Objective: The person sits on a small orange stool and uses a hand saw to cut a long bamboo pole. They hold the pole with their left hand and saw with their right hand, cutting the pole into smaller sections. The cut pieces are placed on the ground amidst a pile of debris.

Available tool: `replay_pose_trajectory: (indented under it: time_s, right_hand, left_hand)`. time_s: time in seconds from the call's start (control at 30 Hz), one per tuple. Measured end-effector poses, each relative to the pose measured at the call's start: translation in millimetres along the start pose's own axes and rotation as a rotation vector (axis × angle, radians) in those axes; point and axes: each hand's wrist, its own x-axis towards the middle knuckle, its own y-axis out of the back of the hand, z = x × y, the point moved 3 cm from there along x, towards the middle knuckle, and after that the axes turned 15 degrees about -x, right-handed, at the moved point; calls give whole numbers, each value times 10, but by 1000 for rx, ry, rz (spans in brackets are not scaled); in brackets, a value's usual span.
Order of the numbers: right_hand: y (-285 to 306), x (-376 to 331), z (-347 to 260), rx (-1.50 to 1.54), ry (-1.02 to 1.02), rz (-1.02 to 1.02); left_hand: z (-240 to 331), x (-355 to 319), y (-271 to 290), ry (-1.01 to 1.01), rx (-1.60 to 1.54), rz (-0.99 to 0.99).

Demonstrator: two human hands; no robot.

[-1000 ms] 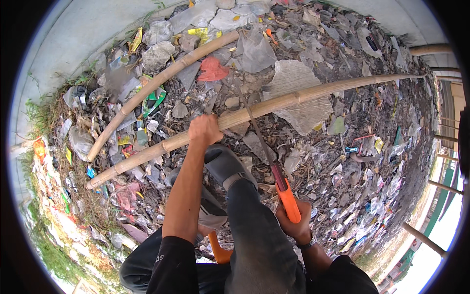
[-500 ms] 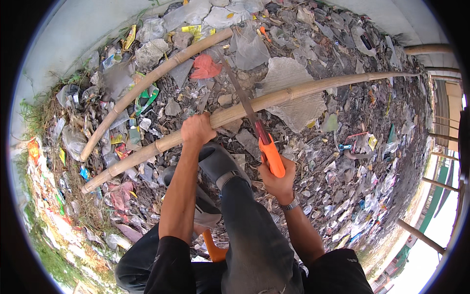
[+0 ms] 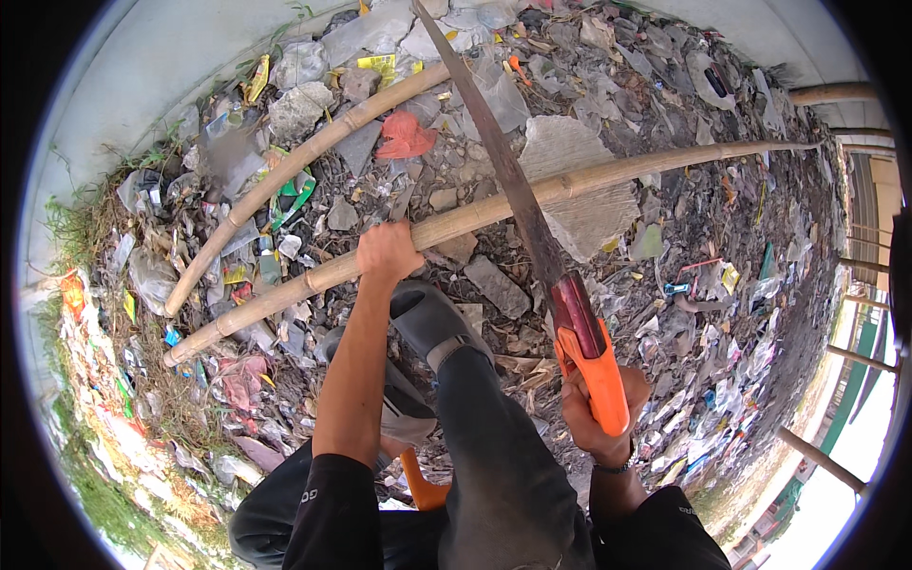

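Observation:
My left hand (image 3: 389, 250) is closed around a long bamboo pole (image 3: 456, 220) that slants from lower left to far right. A grey clog (image 3: 427, 318) on my foot is just below the pole, beside that hand. In my right hand (image 3: 605, 410) is a handsaw (image 3: 521, 204) with an orange handle and a long, brown-stained blade. The blade points up and away, passing over the pole to the right of my left hand. It looks raised towards me; whether it touches the bamboo, I cannot tell.
Another bamboo piece (image 3: 304, 152) lies farther left. Rubble, a flat pale slab (image 3: 579, 180) and plastic scraps cover the ground. An orange handle-like object (image 3: 424, 483) is between my legs. A pale wall (image 3: 104, 114) bounds the left, and wooden poles (image 3: 822, 458) jut in at right.
My right hand has drawn the saw back towards me and to the right, and its blade looms larger. My left hand still grips the bamboo pole in nearly the same place.

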Motion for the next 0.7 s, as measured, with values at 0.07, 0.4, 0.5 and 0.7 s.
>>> replay_pose_trajectory:
  time_s: [0.07, 0.4, 0.5, 0.7]
  right_hand:
    - [8, -35, 22, -135, -82, -61]
    - [-236, -456, 388, -85, -404, -181]
    - [-134, -729, 413, -122, -386, -239]
    - [-116, -762, 342, -111, -430, -224]
  left_hand:
    - [-22, -5, 4, 3, 7, 4]
    - [25, -10, -11, 10, 36, 1]
    - [4, -21, -10, 0, 24, 4]
    - [-101, -37, -181, -6, 15, 115]
